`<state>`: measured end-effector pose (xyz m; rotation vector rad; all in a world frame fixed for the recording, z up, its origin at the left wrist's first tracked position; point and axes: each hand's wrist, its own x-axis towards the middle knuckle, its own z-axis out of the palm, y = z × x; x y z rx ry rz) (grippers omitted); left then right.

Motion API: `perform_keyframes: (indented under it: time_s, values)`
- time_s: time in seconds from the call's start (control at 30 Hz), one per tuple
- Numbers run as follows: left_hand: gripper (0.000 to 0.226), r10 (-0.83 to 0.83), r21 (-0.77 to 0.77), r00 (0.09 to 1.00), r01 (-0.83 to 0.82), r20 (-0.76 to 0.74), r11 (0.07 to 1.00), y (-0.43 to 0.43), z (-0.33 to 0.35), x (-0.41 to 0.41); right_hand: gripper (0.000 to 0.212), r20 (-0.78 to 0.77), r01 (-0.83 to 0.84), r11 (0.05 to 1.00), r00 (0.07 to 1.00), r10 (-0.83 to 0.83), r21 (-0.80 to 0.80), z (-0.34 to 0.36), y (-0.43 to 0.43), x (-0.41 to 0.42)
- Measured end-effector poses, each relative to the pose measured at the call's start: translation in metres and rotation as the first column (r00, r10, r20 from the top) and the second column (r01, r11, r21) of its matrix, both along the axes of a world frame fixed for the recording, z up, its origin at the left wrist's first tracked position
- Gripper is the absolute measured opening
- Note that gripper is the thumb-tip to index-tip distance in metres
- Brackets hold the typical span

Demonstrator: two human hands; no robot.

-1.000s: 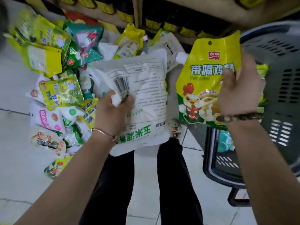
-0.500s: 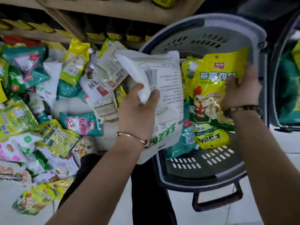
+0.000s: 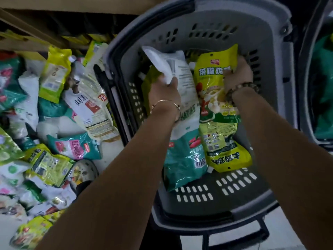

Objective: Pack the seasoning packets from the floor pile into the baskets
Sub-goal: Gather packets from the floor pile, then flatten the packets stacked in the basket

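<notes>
Reaching into the grey basket (image 3: 234, 17), both grips are full. The left grip (image 3: 164, 91) curls its thumb and fingers round the left edge of a white packet (image 3: 183, 76), which stands tilted inside the basket with its top corner toward the far wall. The right grip (image 3: 237, 74) pinches the right edge of a yellow packet (image 3: 212, 73) printed with a cartoon chicken; it is held upright just beside the white one, and their edges meet. Nearer the camera, a teal packet (image 3: 183, 159) and a lime packet (image 3: 228, 156) lie side by side in the basket, partly under the two held ones; whether those rest on them I cannot tell. A thin bangle (image 3: 165, 103) circles the left wrist, a bead bracelet (image 3: 246, 86) the right. Left of the basket the pile (image 3: 63, 123) of yellow, teal and white packets spreads over the floor below a shelf (image 3: 54, 24), some lying against the basket's side. A second basket (image 3: 304, 69) stands at the right edge with something green inside, too blurred to name.
</notes>
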<state>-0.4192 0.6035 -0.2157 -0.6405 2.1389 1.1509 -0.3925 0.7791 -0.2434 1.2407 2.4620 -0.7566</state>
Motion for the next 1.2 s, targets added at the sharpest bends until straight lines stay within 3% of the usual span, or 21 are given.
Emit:
perform_keyframes:
  time_s: [0.1,0.23,0.3,0.37,0.43,0.5,0.57,0.67,1.0,1.2]
  values:
    - [0.036,0.147,0.066,0.975,-0.160,0.165,0.985,0.002,-0.023,-0.008,0.032,-0.040,-0.003,1.000,0.999,0.002,-0.023,-0.019,0.004,-0.010]
    - [0.038,0.281,0.044,0.910,-0.308,0.305,0.950,-0.001,-0.026,-0.005,0.041,-0.031,0.015,1.000,0.999,-0.016,-0.023,-0.033,0.004,-0.016]
    - [0.043,0.149,-0.025,0.976,-0.147,0.160,0.989,-0.005,-0.025,0.005,0.056,-0.027,-0.053,0.997,0.998,0.055,0.055,-0.033,0.003,-0.012]
    - [0.059,0.078,-0.062,0.994,-0.082,-0.078,0.995,-0.005,-0.020,0.016,0.062,-0.096,-0.171,0.969,0.977,0.190,0.179,-0.027,0.001,-0.002]
    - [0.075,-0.241,-0.171,0.941,0.204,-0.238,0.964,-0.002,-0.017,0.030,0.061,-0.136,-0.288,0.900,0.928,0.347,0.326,-0.021,-0.004,0.014]
    - [0.087,-0.621,-0.354,0.758,0.535,-0.201,0.767,-0.003,-0.025,0.044,0.060,-0.093,-0.398,0.852,0.887,0.451,0.341,-0.022,-0.014,0.033]
    - [0.095,-0.791,-0.444,0.610,0.698,-0.042,0.562,-0.011,-0.041,0.049,0.060,0.009,-0.504,0.832,0.856,0.516,0.234,-0.030,-0.024,0.053]
    - [0.099,-0.851,-0.454,0.506,0.797,0.142,0.399,-0.023,-0.062,0.046,0.064,0.225,-0.582,0.811,0.799,0.557,0.057,-0.050,-0.030,0.073]
    - [0.107,-0.850,-0.423,0.484,0.828,0.207,0.368,-0.018,-0.070,0.040,0.074,0.357,-0.564,0.819,0.747,0.562,-0.110,-0.073,-0.026,0.062]
    - [0.102,-0.838,-0.288,0.448,0.885,0.310,0.366,-0.016,-0.051,0.021,0.075,0.367,-0.506,0.846,0.764,0.531,-0.170,-0.049,-0.026,0.046]
